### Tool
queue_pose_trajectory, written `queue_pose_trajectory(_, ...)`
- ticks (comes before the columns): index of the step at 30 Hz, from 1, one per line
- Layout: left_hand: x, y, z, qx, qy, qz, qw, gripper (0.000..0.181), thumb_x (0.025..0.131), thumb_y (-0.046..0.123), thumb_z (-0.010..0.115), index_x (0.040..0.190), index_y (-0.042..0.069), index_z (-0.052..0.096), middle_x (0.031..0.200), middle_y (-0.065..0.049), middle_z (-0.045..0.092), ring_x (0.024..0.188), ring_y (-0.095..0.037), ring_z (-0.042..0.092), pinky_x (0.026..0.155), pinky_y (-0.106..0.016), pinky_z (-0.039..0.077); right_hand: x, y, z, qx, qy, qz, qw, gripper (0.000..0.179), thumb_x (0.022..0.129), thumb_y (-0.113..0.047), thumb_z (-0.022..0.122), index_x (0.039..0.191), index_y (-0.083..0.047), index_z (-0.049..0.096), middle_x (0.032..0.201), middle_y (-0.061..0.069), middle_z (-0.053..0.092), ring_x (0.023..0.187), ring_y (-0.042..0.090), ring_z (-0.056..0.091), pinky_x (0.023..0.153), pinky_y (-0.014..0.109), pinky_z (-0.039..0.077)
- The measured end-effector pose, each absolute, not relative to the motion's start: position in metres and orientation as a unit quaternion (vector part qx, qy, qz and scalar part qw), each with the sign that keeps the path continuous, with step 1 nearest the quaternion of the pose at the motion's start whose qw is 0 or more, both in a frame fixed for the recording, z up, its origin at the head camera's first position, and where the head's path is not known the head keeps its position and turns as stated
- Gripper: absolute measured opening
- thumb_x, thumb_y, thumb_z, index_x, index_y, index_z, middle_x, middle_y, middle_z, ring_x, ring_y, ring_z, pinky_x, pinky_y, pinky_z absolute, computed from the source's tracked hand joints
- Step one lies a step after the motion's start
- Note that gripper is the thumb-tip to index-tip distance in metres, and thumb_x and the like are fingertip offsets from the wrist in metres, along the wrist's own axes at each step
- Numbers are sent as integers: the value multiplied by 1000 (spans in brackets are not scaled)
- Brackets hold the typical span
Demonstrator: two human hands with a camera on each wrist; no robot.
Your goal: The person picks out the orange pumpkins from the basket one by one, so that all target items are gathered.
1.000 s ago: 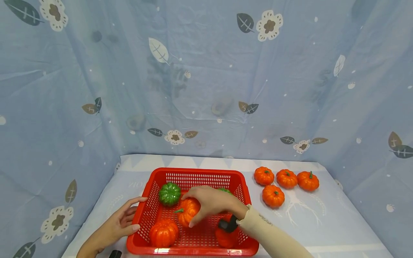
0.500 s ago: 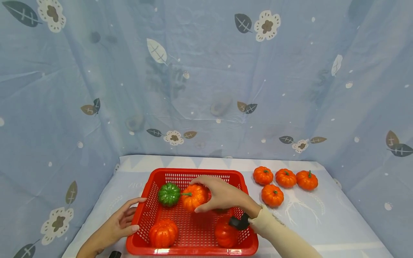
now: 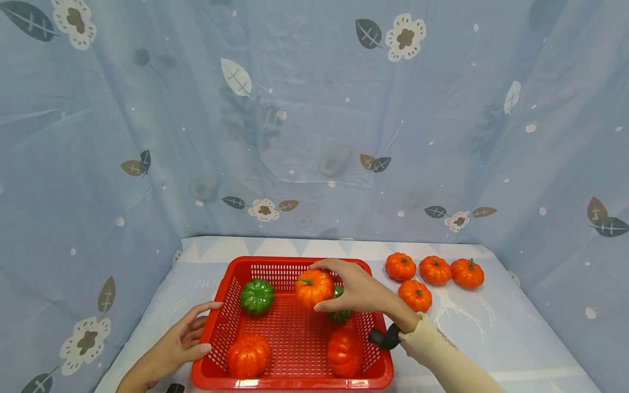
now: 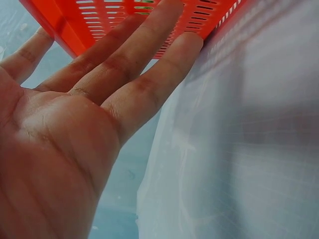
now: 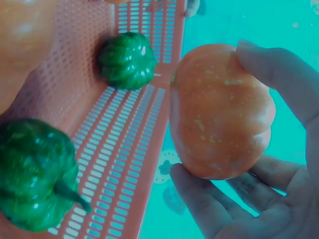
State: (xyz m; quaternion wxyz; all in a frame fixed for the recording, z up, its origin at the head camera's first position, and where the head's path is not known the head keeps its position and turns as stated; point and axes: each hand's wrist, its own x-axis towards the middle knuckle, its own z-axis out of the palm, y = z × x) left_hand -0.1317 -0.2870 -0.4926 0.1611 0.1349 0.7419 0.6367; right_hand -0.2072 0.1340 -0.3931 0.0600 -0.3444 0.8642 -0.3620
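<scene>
My right hand grips a small orange pumpkin between thumb and fingers, raised above the basket floor. Its green stem faces left in the head view; in the right wrist view the pumpkin hangs above the basket's edge. Two orange pumpkins and two green pumpkins lie in the red basket, one green partly hidden by my right hand. At the basket's left side, my left hand touches rim and outer wall; the left wrist view shows its fingers fairly straight against the slotted wall.
Several orange pumpkins lie on the light patterned tablecloth right of the basket. A blue leaf-and-flower curtain closes off the back and both sides.
The right hand has lifted the orange pumpkin from low in the basket and carried it right and toward the far side. The left hand stays at the basket's left side.
</scene>
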Motion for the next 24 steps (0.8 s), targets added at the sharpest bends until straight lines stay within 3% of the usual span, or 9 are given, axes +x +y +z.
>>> queue_pose_trajectory(7, -133, -288, -494, 141, 740, 638, 158, 70, 99, 5, 64, 158, 11, 27, 148, -41, 36, 116, -10, 65, 85, -47, 60, -207, 153, -396, -336, 863, -375, 35, 73, 81, -51, 85, 143, -28, 56, 135, -13, 59, 115, 11, 60, 94, 37, 56)
queue_pose_trajectory(15, -131, -288, -495, 146, 741, 638, 153, 70, 99, 4, 64, 158, 11, 27, 147, -42, 36, 116, -12, 66, 84, -47, 60, -203, 176, -403, -299, 870, -392, 21, 77, 78, -53, 87, 143, -27, 56, 137, -13, 59, 111, 10, 63, 90, 38, 58)
queue_pose_trajectory(24, -130, -287, -493, 132, 739, 642, 159, 70, 99, 7, 65, 158, 14, 27, 150, -41, 35, 116, -11, 65, 86, -48, 59, -203, 203, -410, -254, 868, -426, 23, 75, 78, -51, 88, 142, -29, 56, 141, -10, 57, 121, 15, 60, 100, 39, 55)
